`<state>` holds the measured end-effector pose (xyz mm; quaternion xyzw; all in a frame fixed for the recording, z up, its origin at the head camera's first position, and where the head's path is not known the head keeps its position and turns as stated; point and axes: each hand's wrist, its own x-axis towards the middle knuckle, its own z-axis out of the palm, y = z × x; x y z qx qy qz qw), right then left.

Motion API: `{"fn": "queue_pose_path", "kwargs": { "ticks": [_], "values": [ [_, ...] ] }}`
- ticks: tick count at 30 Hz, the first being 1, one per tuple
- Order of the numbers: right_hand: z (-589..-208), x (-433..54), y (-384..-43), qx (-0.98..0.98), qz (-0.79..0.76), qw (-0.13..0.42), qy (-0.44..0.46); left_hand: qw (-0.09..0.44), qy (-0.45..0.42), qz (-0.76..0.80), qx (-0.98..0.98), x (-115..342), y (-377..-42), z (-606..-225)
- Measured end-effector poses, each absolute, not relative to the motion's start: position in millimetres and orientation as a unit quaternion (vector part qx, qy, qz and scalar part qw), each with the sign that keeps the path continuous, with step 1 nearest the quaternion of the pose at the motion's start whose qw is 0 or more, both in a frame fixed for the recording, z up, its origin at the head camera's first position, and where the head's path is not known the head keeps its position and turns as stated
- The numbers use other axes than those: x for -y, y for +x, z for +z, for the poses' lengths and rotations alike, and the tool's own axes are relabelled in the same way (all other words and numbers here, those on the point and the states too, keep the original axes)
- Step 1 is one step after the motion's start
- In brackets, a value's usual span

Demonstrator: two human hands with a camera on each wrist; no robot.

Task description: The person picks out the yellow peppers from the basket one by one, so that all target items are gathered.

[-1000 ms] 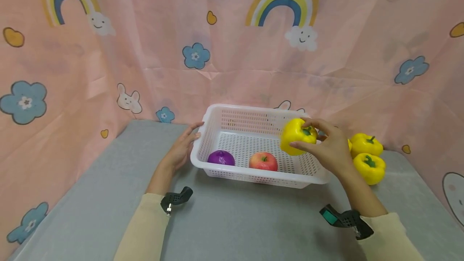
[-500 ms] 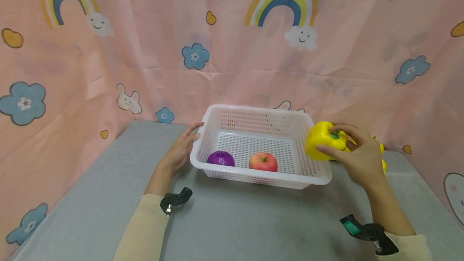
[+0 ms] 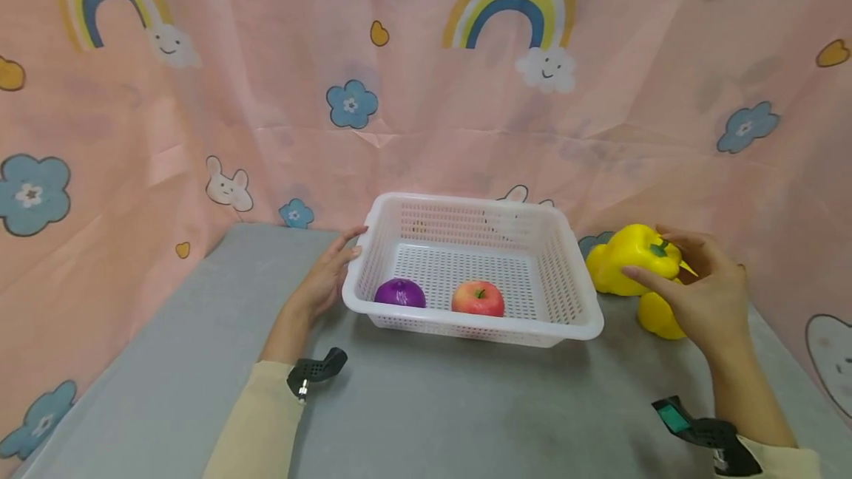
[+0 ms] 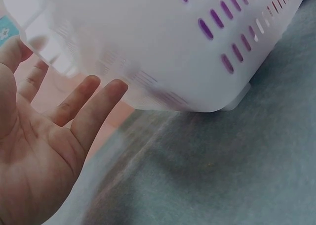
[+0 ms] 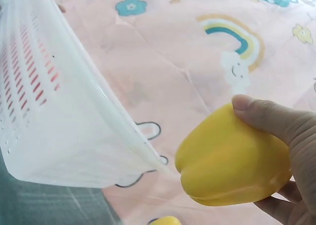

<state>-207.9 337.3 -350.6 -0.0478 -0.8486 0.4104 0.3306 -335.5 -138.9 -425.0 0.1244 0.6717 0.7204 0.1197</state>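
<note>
My right hand (image 3: 708,294) pinches a yellow bell pepper (image 3: 635,261) between thumb and fingers, to the right of the white plastic basket (image 3: 466,322). The right wrist view shows this bell pepper (image 5: 232,160) raised beside the basket's wall (image 5: 74,141), with a gap between them. At the basket's left end, my left hand (image 3: 326,279) touches the rim. Its fingers (image 4: 94,111) look nearly straight against the outer wall in the left wrist view. Inside the basket lie a purple onion (image 3: 399,293) and a red apple (image 3: 478,299), both near the front wall.
More yellow bell peppers (image 3: 660,316) sit on the grey tabletop (image 3: 466,405), partly hidden by my right hand and the held one. A pink printed curtain (image 3: 426,139) hangs right behind the basket.
My right hand has carried the bell pepper from above the basket's right part out to the right, over the other peppers. The left hand stays at the rim; onion and apple stay put.
</note>
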Motion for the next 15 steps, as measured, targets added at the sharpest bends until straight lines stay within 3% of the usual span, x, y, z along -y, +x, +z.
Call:
{"fn": "queue_pose_path", "kwargs": {
  "ticks": [4,15],
  "values": [
    [-354,-344,-206,0.851,0.400,0.336,-0.056,0.121,0.128,0.718,-0.673,140,-335,-426],
    [-366,-362,-209,0.886,0.368,0.280,-0.039,0.116,0.136,0.718,-0.672,138,-335,-425]
  ]
}}
